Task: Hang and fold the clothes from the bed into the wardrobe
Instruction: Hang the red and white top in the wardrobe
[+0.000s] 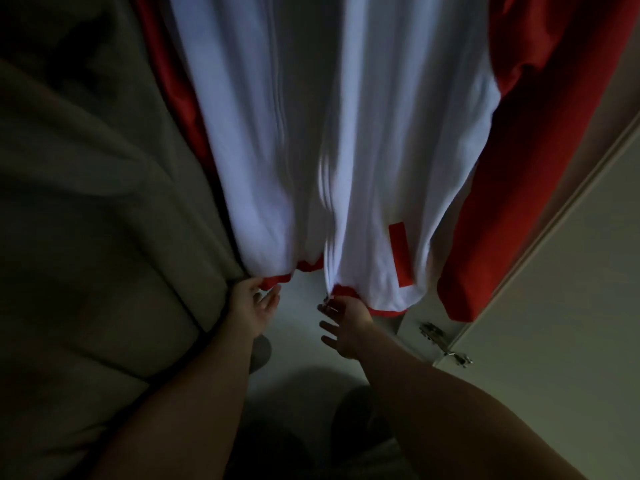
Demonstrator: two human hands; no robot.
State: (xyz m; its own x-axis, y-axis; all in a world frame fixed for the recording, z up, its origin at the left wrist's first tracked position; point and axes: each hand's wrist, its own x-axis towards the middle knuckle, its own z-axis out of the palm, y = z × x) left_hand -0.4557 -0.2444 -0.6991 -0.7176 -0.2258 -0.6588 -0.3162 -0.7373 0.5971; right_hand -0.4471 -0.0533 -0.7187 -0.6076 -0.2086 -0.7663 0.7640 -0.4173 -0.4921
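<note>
The white-and-red zip jacket [363, 150] is already hung in the wardrobe [554, 306]. Its zip end is pinched by the right hand [346, 323], its other hem touched by the loosely spread left hand [254, 306]. Zipping seems left; the bed is unseen

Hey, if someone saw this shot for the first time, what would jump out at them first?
The white jacket with red sleeves, hanging open down the middle, stands out bright against the dim surroundings. At its bottom edge the right hand pinches the zip end of one panel, while the left hand touches the red hem of the other. A beige garment hangs to its left, the wardrobe door to its right.
</note>
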